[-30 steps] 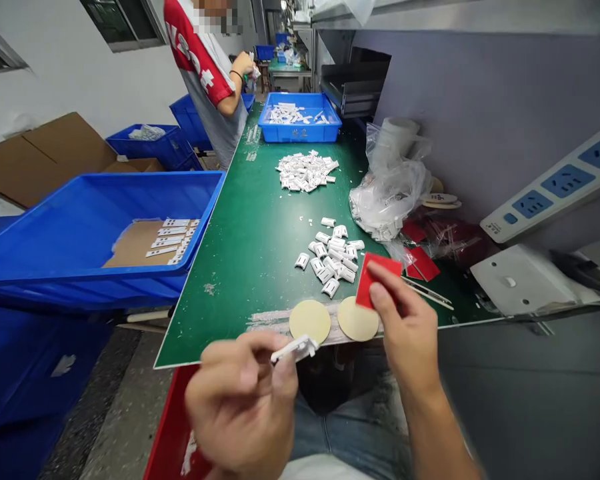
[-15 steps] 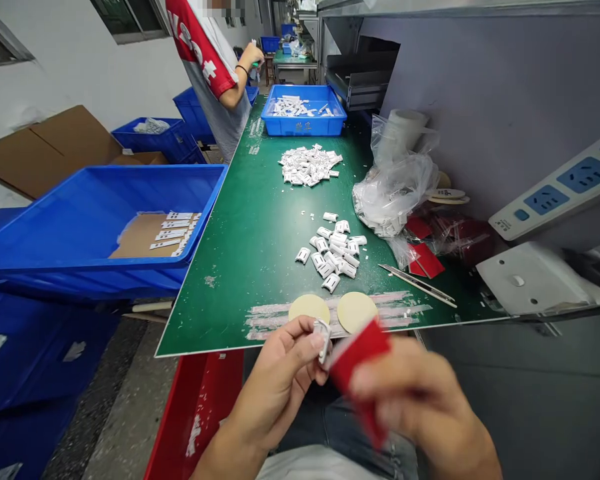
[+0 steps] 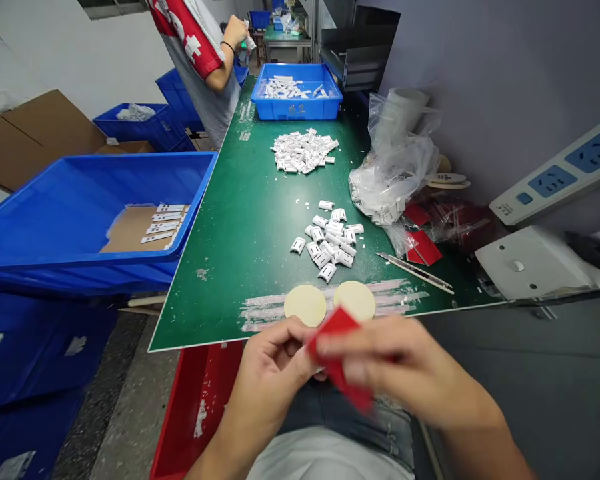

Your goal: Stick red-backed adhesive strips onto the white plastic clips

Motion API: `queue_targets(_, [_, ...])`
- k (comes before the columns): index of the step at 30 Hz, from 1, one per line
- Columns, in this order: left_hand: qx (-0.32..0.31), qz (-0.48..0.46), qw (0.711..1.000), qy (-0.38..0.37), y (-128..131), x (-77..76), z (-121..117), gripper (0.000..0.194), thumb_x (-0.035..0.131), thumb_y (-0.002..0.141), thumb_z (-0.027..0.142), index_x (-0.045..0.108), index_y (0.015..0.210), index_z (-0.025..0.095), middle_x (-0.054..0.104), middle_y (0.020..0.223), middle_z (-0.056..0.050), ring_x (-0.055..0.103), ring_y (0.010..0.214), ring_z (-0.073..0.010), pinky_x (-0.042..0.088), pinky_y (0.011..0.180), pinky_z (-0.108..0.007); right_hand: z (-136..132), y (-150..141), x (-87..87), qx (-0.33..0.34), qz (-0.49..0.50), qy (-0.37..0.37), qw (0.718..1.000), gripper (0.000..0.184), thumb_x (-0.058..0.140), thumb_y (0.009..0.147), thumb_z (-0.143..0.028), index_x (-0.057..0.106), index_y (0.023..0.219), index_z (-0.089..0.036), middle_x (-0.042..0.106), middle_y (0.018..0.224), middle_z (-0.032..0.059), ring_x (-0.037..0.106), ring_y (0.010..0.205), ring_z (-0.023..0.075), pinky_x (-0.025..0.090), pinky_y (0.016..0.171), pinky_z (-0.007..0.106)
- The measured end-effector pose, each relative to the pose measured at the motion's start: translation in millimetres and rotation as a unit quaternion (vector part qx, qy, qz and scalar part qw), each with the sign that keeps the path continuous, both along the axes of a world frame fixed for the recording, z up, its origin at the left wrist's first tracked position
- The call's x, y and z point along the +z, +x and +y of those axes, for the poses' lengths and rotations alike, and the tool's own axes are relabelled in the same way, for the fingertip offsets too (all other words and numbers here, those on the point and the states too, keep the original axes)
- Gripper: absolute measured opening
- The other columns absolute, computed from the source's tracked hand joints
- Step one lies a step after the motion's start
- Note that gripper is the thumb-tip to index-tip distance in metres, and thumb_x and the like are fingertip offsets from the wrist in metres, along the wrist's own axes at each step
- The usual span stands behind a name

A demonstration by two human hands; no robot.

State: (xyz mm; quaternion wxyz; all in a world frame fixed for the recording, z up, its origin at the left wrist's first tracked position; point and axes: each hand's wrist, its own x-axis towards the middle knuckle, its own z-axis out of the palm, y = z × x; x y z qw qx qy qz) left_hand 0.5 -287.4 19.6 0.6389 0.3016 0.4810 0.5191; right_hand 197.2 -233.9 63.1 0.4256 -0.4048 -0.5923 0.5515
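Both my hands meet in front of my lap, just below the near edge of the green table [image 3: 250,220]. My right hand [image 3: 405,373] pinches a red sheet [image 3: 340,360], blurred by motion, pressed against my left hand. My left hand [image 3: 275,367] is curled shut; the small white plastic clip seen in it earlier is now hidden behind the red sheet. Just beyond the hands, two pale round discs [image 3: 305,305] lie on the table edge. A small heap of white clips [image 3: 330,243] sits behind the discs.
A bigger pile of white clips [image 3: 303,151] and a blue tray [image 3: 297,100] lie farther back. Plastic bags [image 3: 395,180], red sheets [image 3: 423,250] and tweezers [image 3: 415,271] are at right. A large blue bin [image 3: 95,220] stands left. Another person [image 3: 200,60] stands at the far left.
My right hand brought the red sheet down from above the discs to my left hand. The left hand turned the white clip, which is now covered by the sheet.
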Motion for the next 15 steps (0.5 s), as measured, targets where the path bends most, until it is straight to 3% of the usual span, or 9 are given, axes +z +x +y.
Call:
queue_targets(3, [-0.012,0.027,0.999,0.019,-3.4,3.0,-2.3,0.014,0.082,0.077,0.032,0.076,0.079,0.019,0.067,0.07,-0.002,0.063,0.056,-0.0131,0.053,0.051,-0.023,7.8,-1.4,7.0,0.038,-0.03,-0.006,0.999,0.024,0.078,0.081,-0.04,0.082,0.101,-0.027,0.08,0.082,0.0031,0.075,0.085,0.0245,0.06,0.07,0.034])
queue_targets(7, [-0.024,0.07,0.997,0.033,-5.8,14.8,-4.3,0.01,0.079,0.08,0.031,0.077,0.08,0.021,0.066,0.073,-0.002,0.062,0.054,-0.0113,0.051,0.049,-0.021,11.4,-4.4,8.9,0.051,-0.031,-0.019,0.998,0.028,0.084,0.073,-0.04,0.082,0.099,-0.029,0.08,0.084,0.0018,0.075,0.082,0.0237,0.061,0.069,0.033])
queue_targets(11, [-0.001,0.151,0.987,0.063,-2.6,19.4,-8.7,0.005,0.074,0.085,0.028,0.076,0.084,0.023,0.065,0.077,-0.001,0.063,0.058,-0.0107,0.051,0.053,-0.021,7.3,-7.9,4.6,0.065,-0.015,-0.04,0.997,0.025,0.083,0.076,-0.039,0.082,0.098,-0.027,0.08,0.079,0.0015,0.075,0.078,0.0225,0.061,0.066,0.032])
queue_targets(13, [0.036,0.224,0.967,0.113,-0.4,15.3,-11.2,0.004,0.071,0.088,0.024,0.075,0.087,0.023,0.065,0.08,-0.001,0.063,0.062,-0.0118,0.051,0.057,-0.023,4.7,-9.5,4.3,0.066,-0.003,-0.043,0.997,0.024,0.083,0.077,-0.039,0.082,0.098,-0.027,0.079,0.077,0.0013,0.074,0.077,0.0225,0.061,0.066,0.032])
queue_targets(15, [0.089,0.321,0.925,0.185,1.2,7.8,-12.8,0.01,0.067,0.089,0.018,0.074,0.094,0.024,0.067,0.086,-0.001,0.065,0.07,-0.0136,0.053,0.064,-0.024,1.6,-11.6,5.7,0.062,0.009,-0.048,0.997,0.024,0.083,0.076,-0.039,0.082,0.098,-0.027,0.079,0.076,0.001,0.074,0.077,0.0225,0.061,0.066,0.032])
